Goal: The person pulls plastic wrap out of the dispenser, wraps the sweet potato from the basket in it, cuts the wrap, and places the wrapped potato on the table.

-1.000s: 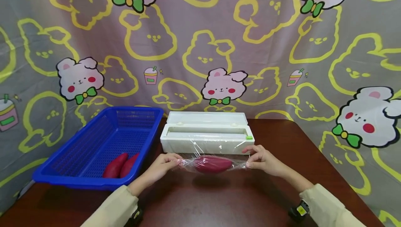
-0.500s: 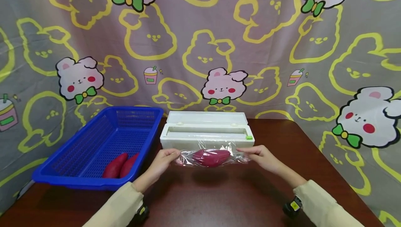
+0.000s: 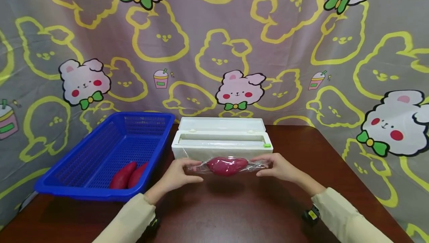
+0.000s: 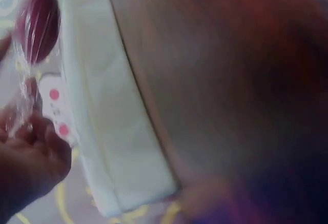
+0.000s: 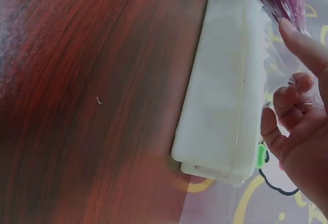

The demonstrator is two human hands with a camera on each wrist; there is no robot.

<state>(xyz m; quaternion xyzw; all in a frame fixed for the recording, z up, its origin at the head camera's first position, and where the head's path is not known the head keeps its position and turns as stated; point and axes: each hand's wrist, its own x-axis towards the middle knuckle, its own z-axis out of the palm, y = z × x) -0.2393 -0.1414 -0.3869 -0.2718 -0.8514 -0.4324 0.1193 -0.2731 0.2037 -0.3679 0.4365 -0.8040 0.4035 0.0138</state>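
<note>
A red-skinned sweet potato point(image 3: 227, 166), wrapped in clear cling film point(image 3: 258, 165), is held above the table in front of the white dispenser. My left hand point(image 3: 177, 174) grips the film's left end with curled fingers, its thumb held apart below. At the other end, my right hand point(image 3: 281, 168) has its fingers curled on the film. In the right wrist view the right index finger point(image 5: 305, 44) reaches to the sweet potato's tip. Bunched film point(image 4: 23, 106) runs into the left hand's curled fingers in the left wrist view.
Behind the hands stands a white cling film dispenser point(image 3: 222, 150) with its lid raised and a roll inside. To the left, a blue plastic basket point(image 3: 80, 193) holds two red sweet potatoes point(image 3: 123, 176). A patterned cloth point(image 3: 201, 30) hangs behind the brown table point(image 3: 231, 217).
The sweet potato has risen slightly. The loose film above it is now folded down around it. Both hands have shifted their fingers on the film ends, and the left thumb has opened away.
</note>
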